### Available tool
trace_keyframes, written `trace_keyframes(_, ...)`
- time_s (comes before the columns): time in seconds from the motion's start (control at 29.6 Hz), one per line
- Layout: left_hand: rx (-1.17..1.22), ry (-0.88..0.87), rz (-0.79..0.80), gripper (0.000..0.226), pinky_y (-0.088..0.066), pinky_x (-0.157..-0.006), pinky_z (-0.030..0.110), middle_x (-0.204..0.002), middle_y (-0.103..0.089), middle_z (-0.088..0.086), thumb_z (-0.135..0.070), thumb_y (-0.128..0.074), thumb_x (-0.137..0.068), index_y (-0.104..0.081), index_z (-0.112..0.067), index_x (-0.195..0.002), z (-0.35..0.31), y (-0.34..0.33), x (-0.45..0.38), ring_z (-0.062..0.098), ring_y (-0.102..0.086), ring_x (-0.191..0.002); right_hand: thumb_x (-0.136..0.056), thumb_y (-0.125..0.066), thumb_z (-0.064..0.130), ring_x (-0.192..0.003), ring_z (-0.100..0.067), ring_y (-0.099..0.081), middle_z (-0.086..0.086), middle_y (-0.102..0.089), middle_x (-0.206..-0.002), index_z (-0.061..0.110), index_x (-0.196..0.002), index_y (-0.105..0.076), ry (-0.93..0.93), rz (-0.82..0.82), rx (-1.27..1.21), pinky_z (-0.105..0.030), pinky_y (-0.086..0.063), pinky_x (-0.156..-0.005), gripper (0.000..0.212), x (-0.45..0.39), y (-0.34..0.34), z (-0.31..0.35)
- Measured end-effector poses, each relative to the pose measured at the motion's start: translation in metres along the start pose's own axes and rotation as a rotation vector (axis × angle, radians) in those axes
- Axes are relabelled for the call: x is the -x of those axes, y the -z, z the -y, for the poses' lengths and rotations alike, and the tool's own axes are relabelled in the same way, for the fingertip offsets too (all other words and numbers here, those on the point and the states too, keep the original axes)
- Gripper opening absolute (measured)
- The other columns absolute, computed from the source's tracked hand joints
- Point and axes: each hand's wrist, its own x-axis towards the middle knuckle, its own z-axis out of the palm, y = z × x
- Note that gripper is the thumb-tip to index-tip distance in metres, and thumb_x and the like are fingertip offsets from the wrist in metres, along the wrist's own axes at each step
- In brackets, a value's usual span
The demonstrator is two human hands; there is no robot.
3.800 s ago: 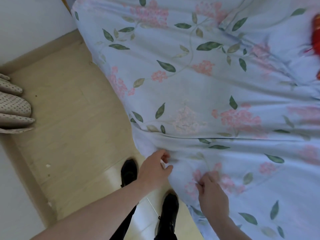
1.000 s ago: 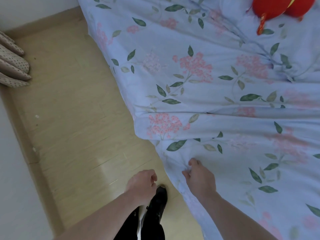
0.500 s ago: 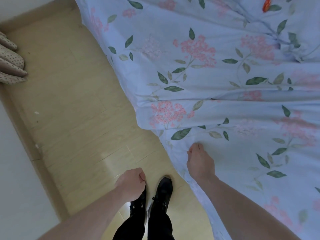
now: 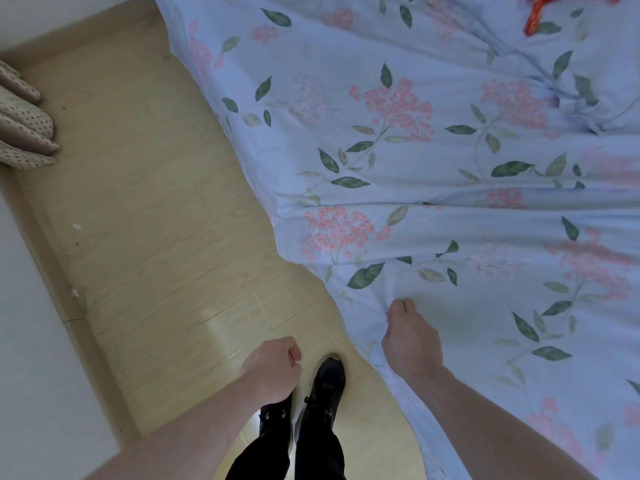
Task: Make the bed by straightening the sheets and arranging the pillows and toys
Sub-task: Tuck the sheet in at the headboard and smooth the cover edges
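— Where are the hands just now?

— The right hand (image 4: 410,341) is down on the sheet (image 4: 433,188) near the bed's edge, fingers curled in, pinching a small ridge of cloth; you can see the fabric pucker at its fingertips. The left hand (image 4: 273,368) hangs over the floor (image 4: 145,216) at about nine o'clock from the right one, curled into a loose fist with nothing in it.

— So which step is this?

— Straightening the sheet, I'd say, and early on. A long fold runs across the cloth from roughly twelve o'clock of the gripping hand off toward three, and more creases bunch up near the far corner.

— What does the next move want?

— A firm pull toward the person and down over the side, likely with the free hand joining in on the hem, so that fold flattens rather than shifting along. Thin cotton like this slides easily, so a one-handed tug may only drag the wrinkle sideways.

— And the cloth itself?

— Pale blue, soft and limp, printed with pink flower clusters and dark green leaves. It drapes over the edge in a wavy line.

— Anything else about?

— A red toy (image 4: 535,13) peeks in at one o'clock, mostly cut off. Dotted beige fabric (image 4: 24,133) lies at ten o'clock by the wall. Black shoes (image 4: 325,386) stand on the glossy yellow wood planks at six o'clock of the left hand. No pillows in sight.
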Motion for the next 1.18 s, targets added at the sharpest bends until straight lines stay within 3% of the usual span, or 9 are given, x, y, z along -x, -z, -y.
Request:
trace_keyframes(0.1,-0.004,-0.02,-0.015,0.021,-0.055,-0.07,0.026,-0.092,-0.065,-0.019,-0.021,-0.047,-0.087,-0.062,-0.035,-0.093,-0.006,0.001,0.001,0.006,-0.063,-0.082,-0.087,-0.05,-0.001,-0.058,-0.019,-0.043,0.0,-0.049,-0.091,0.012,-0.091,-0.047,-0.007,0.054,-0.057,-0.025,-0.022,-0.044,0.014,0.012,0.011,0.0)
trace_keyframes(0.24,-0.023,-0.069,-0.053,0.02,-0.046,-0.06,0.022,-0.093,-0.064,-0.021,-0.022,-0.048,-0.088,-0.06,-0.037,-0.094,-0.018,0.001,0.004,0.003,-0.061,-0.074,-0.092,-0.046,0.004,-0.059,-0.014,-0.041,0.005,-0.043,-0.088,0.018,-0.088,-0.039,0.048,0.172,-0.135,-0.031,-0.037,-0.056,0.016,0.049,0.03,-0.008)
trace_keyframes(0.47,-0.019,-0.114,0.003,0.021,-0.049,-0.066,0.025,-0.095,-0.063,-0.019,-0.023,-0.049,-0.087,-0.061,-0.036,-0.098,-0.035,-0.021,0.006,0.007,-0.061,-0.078,-0.098,-0.044,0.01,-0.053,-0.014,-0.036,0.009,-0.033,-0.086,0.023,-0.092,-0.035,0.014,0.342,-0.137,-0.031,-0.031,-0.051,0.017,0.123,0.02,-0.034)
trace_keyframes(0.71,-0.058,-0.11,0.073,0.024,-0.057,-0.082,0.032,-0.095,-0.064,-0.016,-0.023,-0.047,-0.083,-0.06,-0.036,-0.099,-0.031,-0.043,0.014,0.011,-0.063,-0.09,-0.101,-0.042,0.011,-0.059,-0.013,-0.041,0.008,-0.041,-0.091,0.024,-0.09,-0.036,-0.053,0.3,-0.228,-0.027,-0.033,-0.054,0.017,0.121,0.004,-0.026)
trace_keyframes(0.84,-0.095,-0.109,0.082,0.024,-0.054,-0.08,0.026,-0.095,-0.064,-0.016,-0.019,-0.048,-0.085,-0.062,-0.033,-0.097,-0.026,-0.05,0.021,0.012,-0.062,-0.093,-0.1,-0.042,0.016,-0.08,-0.012,-0.056,0.012,-0.05,-0.102,0.03,-0.096,-0.046,-0.069,0.38,-0.236,-0.028,-0.045,-0.072,0.015,0.119,-0.003,-0.028)
trace_keyframes(0.91,-0.11,-0.121,0.089,0.023,-0.052,-0.08,0.024,-0.094,-0.065,-0.016,-0.02,-0.047,-0.085,-0.063,-0.031,-0.097,-0.025,-0.052,0.025,0.012,-0.063,-0.095,-0.101,-0.046,0.025,-0.097,-0.015,-0.06,0.014,-0.051,-0.115,0.031,-0.11,-0.051,-0.084,0.42,-0.251,-0.03,-0.047,-0.081,0.012,0.126,-0.005,-0.031)
trace_keyframes(1.05,-0.104,-0.107,0.088,0.021,-0.05,-0.077,0.023,-0.093,-0.065,-0.016,-0.021,-0.05,-0.084,-0.063,-0.031,-0.097,-0.024,-0.057,0.029,0.011,-0.063,-0.093,-0.099,-0.057,0.033,-0.106,-0.014,-0.059,0.012,-0.041,-0.13,0.03,-0.129,-0.045,-0.223,0.311,-0.236,-0.028,-0.043,-0.074,0.032,0.136,-0.006,-0.053)
trace_keyframes(1.18,-0.097,-0.087,0.062,0.018,-0.052,-0.08,0.024,-0.088,-0.066,-0.015,-0.022,-0.052,-0.085,-0.063,-0.031,-0.096,-0.025,-0.071,0.031,0.007,-0.062,-0.089,-0.094,-0.066,0.033,-0.105,-0.02,-0.059,0.006,-0.04,-0.129,0.025,-0.131,-0.042,-0.326,0.178,-0.186,-0.028,-0.042,-0.068,0.045,0.133,-0.013,-0.085)
